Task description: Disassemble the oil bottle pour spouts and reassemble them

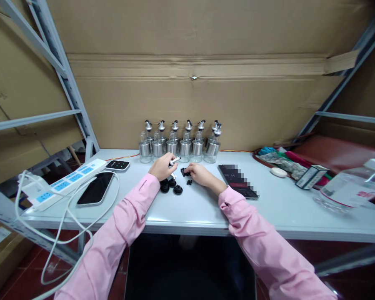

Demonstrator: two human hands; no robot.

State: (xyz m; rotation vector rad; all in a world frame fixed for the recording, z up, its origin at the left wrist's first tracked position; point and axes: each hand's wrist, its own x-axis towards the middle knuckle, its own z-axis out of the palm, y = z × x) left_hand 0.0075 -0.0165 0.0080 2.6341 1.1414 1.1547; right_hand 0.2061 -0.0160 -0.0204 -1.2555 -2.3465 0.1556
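Observation:
My left hand (163, 166) is closed around a white pourer spout (174, 161) with a dark tip. Just below it lie several round black stoppers (178, 190), and a second white piece (173, 176) is partly covered by the hand. My right hand (200, 174) has its fingers pinched together at a pile of small black parts (185, 171); what sits between the fingertips is hidden. Beyond both hands stand two rows of glass bottles with metal bands (185, 148). The back ones carry pourers (175, 124), as does the front right bottle (211, 150); other front bottles have bare necks.
On the left lie a power strip (71, 183), a phone (96, 188), white cables (65, 208) and a small black device (117, 166). To the right are another phone (237, 181), a white oval object (278, 172), a small box (311, 177) and a clear jug (351, 187). Cardboard (206, 96) backs the table.

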